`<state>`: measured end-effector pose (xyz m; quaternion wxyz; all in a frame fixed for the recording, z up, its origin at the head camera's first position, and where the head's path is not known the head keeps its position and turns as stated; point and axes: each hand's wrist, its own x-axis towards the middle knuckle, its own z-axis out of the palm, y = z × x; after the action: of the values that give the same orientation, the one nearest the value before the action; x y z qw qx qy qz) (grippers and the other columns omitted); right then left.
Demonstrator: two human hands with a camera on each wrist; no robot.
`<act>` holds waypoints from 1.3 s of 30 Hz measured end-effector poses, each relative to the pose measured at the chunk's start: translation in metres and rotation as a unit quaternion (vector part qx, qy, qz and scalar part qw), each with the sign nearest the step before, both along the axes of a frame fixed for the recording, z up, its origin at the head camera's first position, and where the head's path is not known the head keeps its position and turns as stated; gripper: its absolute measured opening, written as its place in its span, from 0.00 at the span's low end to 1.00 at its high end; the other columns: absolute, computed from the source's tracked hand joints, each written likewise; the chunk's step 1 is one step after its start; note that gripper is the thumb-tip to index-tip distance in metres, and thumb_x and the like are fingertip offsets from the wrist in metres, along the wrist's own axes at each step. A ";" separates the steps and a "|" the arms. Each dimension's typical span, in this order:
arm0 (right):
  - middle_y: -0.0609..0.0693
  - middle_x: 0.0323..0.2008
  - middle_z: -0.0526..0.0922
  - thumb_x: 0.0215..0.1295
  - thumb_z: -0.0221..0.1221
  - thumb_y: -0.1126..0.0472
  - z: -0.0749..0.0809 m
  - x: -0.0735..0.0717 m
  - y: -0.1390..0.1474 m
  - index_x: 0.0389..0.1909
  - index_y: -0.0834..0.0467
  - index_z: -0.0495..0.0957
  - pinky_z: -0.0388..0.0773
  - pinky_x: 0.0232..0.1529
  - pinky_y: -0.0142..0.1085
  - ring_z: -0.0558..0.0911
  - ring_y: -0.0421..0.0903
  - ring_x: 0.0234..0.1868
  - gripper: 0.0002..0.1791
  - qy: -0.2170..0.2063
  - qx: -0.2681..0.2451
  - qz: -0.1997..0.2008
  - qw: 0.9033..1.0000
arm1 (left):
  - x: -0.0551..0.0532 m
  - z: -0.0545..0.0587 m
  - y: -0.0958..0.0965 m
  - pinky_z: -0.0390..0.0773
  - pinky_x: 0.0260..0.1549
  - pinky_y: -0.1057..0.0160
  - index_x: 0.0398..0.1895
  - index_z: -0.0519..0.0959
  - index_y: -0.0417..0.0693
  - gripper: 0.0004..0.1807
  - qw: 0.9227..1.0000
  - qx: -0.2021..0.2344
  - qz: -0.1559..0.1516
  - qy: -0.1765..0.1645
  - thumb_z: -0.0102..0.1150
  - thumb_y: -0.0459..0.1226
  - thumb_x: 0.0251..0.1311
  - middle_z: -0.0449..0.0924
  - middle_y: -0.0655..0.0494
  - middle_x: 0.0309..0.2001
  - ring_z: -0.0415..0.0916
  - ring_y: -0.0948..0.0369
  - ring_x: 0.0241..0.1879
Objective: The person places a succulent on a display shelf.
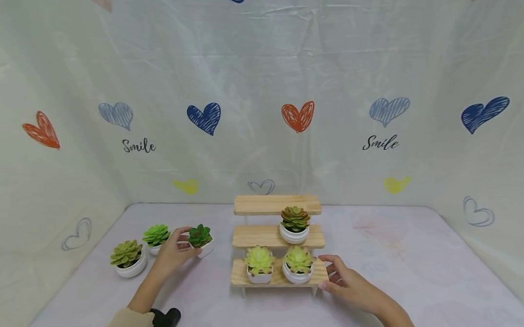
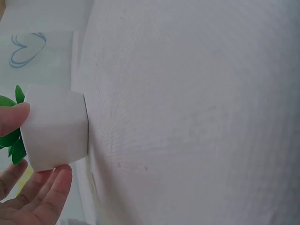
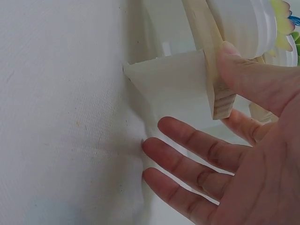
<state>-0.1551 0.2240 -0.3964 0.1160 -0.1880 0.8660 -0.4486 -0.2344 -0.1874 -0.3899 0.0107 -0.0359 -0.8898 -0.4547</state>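
Observation:
My left hand (image 1: 173,254) pinches a small succulent in a white angular pot (image 1: 207,248), thumb on one side and fingers on the other. In the left wrist view the white pot (image 2: 56,126) is close to the tabletop; whether it touches is hard to tell. At the right end of a three-step wooden shelf (image 1: 278,236), my right hand (image 1: 355,290) holds the lowest board between thumb and index finger. The right wrist view shows that board's end (image 3: 220,98), the other fingers apart below it. Two light-green succulents (image 1: 259,261) stand on the lowest step, a reddish-green one (image 1: 295,220) on the middle step.
Two more potted succulents, an olive-green one (image 1: 127,254) and a bright green one (image 1: 156,235), stand on the table left of my left hand. A black object (image 1: 167,320) is by the left sleeve. A white curtain with printed hearts (image 1: 258,85) hangs behind the table.

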 end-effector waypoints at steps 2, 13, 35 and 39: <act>0.57 0.45 0.74 0.66 0.54 0.53 0.000 0.000 0.001 0.65 0.65 0.52 0.74 0.39 0.29 0.77 0.41 0.42 0.35 -0.001 0.007 -0.003 1.000 | -0.001 0.000 0.001 0.76 0.49 0.49 0.64 0.59 0.33 0.37 1.000 0.001 0.000 0.001 0.65 0.34 0.52 0.67 0.30 0.54 0.71 0.40 0.52; 0.57 0.44 0.74 0.66 0.54 0.52 0.000 -0.001 0.002 0.65 0.65 0.52 0.74 0.38 0.29 0.77 0.41 0.42 0.34 -0.003 0.008 -0.004 1.000 | 0.001 0.006 0.005 0.77 0.47 0.50 0.65 0.60 0.38 0.36 1.000 0.001 0.001 0.001 0.64 0.35 0.53 0.67 0.33 0.56 0.72 0.42 0.53; 0.55 0.43 0.75 0.67 0.54 0.55 -0.001 -0.001 0.002 0.65 0.66 0.51 0.74 0.38 0.30 0.76 0.38 0.40 0.33 0.005 -0.003 0.008 1.000 | 0.021 0.055 0.018 0.75 0.51 0.49 0.65 0.61 0.45 0.37 0.997 0.026 -0.010 0.071 0.65 0.43 0.54 0.68 0.40 0.57 0.71 0.44 0.54; 0.55 0.43 0.75 0.67 0.54 0.54 -0.001 -0.001 0.002 0.65 0.66 0.51 0.74 0.38 0.29 0.76 0.37 0.40 0.34 0.005 -0.003 0.006 1.000 | 0.026 0.064 0.025 0.76 0.51 0.50 0.65 0.61 0.46 0.37 0.996 0.036 -0.016 0.083 0.65 0.44 0.54 0.68 0.41 0.57 0.72 0.45 0.53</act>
<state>-0.1560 0.2260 -0.3974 0.1139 -0.1961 0.8640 -0.4494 -0.2084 -0.1628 -0.3260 0.0787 -0.0871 -0.8681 -0.4823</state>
